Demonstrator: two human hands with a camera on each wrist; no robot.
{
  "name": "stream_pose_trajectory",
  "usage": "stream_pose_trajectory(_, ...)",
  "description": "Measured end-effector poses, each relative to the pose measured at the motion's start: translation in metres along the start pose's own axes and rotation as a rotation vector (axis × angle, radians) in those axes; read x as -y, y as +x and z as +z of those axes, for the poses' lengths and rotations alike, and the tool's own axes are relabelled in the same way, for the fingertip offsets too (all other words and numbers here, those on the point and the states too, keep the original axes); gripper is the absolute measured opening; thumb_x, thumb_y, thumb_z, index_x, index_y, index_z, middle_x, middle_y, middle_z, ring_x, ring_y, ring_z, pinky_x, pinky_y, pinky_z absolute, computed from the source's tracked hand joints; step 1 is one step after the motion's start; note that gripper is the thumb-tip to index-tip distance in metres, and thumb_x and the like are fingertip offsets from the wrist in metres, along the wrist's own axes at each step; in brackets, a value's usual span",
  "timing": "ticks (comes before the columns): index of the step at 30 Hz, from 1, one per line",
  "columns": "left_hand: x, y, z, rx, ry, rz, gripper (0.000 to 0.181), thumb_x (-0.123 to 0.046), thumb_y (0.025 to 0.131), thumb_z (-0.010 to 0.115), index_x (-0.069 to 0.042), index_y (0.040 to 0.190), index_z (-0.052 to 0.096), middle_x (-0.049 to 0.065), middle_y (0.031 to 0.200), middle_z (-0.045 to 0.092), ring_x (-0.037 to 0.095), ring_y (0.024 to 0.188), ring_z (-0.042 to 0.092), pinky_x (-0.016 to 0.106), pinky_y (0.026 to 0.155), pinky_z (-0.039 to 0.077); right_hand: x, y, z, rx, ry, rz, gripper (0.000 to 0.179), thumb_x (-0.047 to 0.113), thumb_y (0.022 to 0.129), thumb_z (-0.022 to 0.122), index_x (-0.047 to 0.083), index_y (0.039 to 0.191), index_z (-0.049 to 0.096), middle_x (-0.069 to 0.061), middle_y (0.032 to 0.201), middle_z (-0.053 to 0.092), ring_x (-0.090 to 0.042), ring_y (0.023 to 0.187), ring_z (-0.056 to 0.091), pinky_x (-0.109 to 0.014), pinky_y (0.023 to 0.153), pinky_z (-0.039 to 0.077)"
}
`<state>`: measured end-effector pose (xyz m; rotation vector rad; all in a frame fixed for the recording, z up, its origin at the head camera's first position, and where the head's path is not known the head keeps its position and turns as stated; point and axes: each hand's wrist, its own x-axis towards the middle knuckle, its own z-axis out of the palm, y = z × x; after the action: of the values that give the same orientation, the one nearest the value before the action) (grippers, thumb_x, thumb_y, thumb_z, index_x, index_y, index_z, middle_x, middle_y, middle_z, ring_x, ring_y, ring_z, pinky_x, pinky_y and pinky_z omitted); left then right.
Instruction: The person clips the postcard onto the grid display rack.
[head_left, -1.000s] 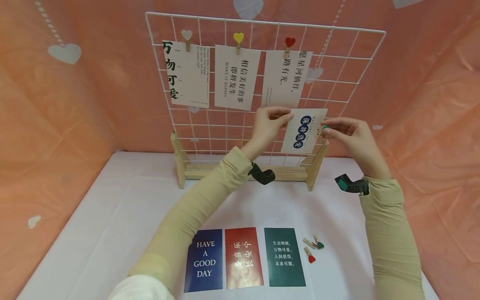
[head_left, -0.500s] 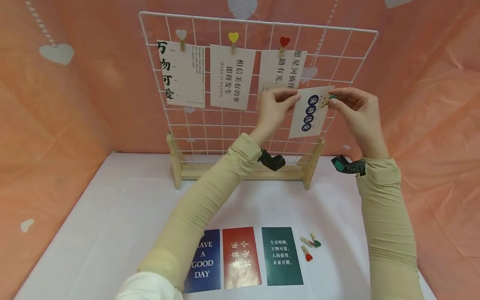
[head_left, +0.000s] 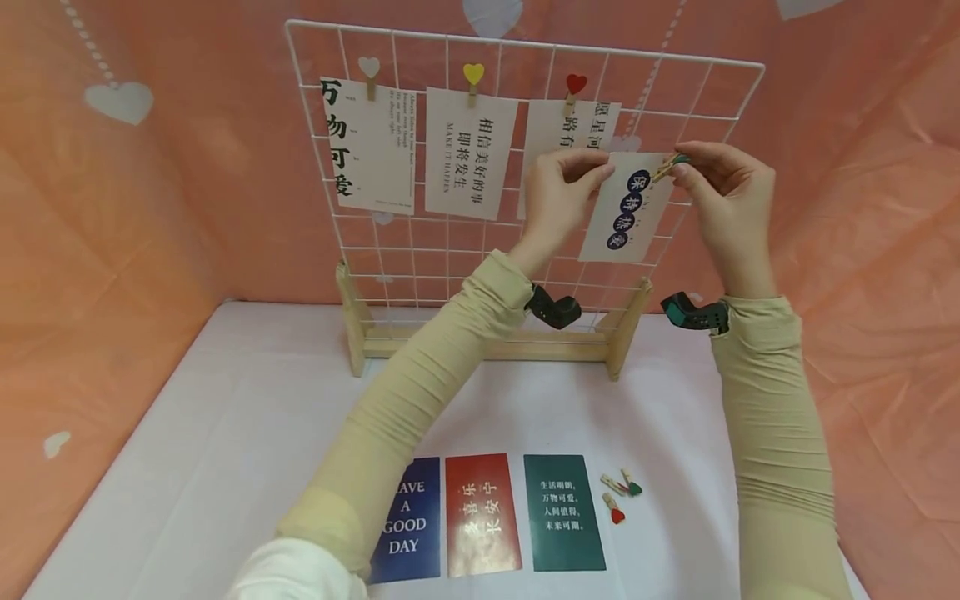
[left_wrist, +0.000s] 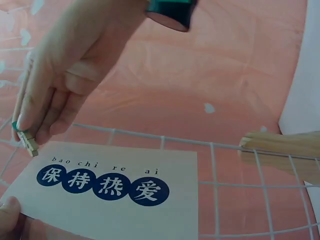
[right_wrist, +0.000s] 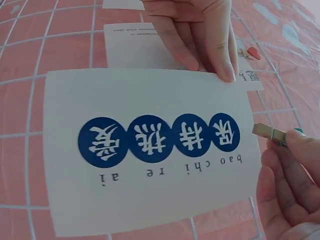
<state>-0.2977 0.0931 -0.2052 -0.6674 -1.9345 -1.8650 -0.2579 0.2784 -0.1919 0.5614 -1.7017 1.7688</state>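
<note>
My left hand (head_left: pixel 562 196) pinches the upper left edge of a white card (head_left: pixel 628 208) with blue circles and white characters. The card is held in front of the right part of a white wire grid (head_left: pixel 450 250). Between thumb and fingers of my right hand (head_left: pixel 731 200) is a small wooden clothespin (right_wrist: pixel 270 132) with a green end, its tip at the card's upper right edge. Three cards hang along the grid's top: one under a white heart clothespin (head_left: pixel 371 83), one under a yellow heart clothespin (head_left: pixel 473 83), one under a red heart clothespin (head_left: pixel 575 90), partly hidden by my left hand.
A wooden base (head_left: pixel 547 346) supports the grid. On the white table (head_left: pixel 225 467) lie a blue card (head_left: pixel 408 533), partly behind my left sleeve, a red card (head_left: pixel 483 517) and a green card (head_left: pixel 564 512). Several small clothespins (head_left: pixel 613 507) lie to their right.
Both hands have risen, carrying the card and the green-ended clothespin up the grid and slightly right. The clothespin stays close to the card's right edge.
</note>
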Motion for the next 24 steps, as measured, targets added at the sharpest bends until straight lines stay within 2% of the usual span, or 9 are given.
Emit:
stream_pose_trajectory(5,-0.008,0.007,-0.002,-0.032,-0.020,-0.002,0.015,-0.012,0.088,0.070,-0.004,0.100,0.074,0.004,0.077,0.067,0.012,0.067,0.058,0.018,0.061,0.050,0.008,0.005,0.004,-0.006,-0.003,-0.052,0.021,-0.008,0.082,0.070,-0.014,0.102,0.067,-0.013,0.089,0.070,-0.020,0.075,0.062,-0.024,0.074,0.051)
stream_pose_trajectory(9,-0.013,0.010,0.003,-0.043,0.005,-0.002,0.017,-0.015,0.088,0.070,-0.006,0.102,0.075,0.002,0.079,0.068,0.010,0.067,0.058,0.018,0.060,0.049,0.017,0.011,0.010,-0.027,-0.043,-0.074,0.020,-0.005,0.082,0.071,-0.011,0.101,0.069,-0.014,0.089,0.070,-0.020,0.076,0.061,-0.024,0.073,0.049)
stream_pose_trajectory(17,-0.019,0.013,0.013,-0.076,0.035,0.000,0.017,-0.017,0.088,0.070,-0.009,0.102,0.075,-0.001,0.084,0.070,0.006,0.070,0.061,0.014,0.062,0.049,0.028,0.026,0.015,-0.069,-0.028,-0.093,0.016,-0.006,0.082,0.071,-0.010,0.097,0.070,-0.015,0.089,0.070,-0.020,0.079,0.062,-0.024,0.070,0.046)
stream_pose_trajectory(24,-0.021,0.014,0.015,-0.083,0.072,0.043,0.018,-0.018,0.089,0.070,-0.010,0.105,0.074,-0.003,0.087,0.071,0.003,0.071,0.061,0.013,0.064,0.047,0.030,0.033,0.017,-0.054,-0.095,-0.152,0.014,-0.007,0.082,0.070,-0.009,0.095,0.071,-0.014,0.088,0.071,-0.020,0.079,0.064,-0.024,0.071,0.048)
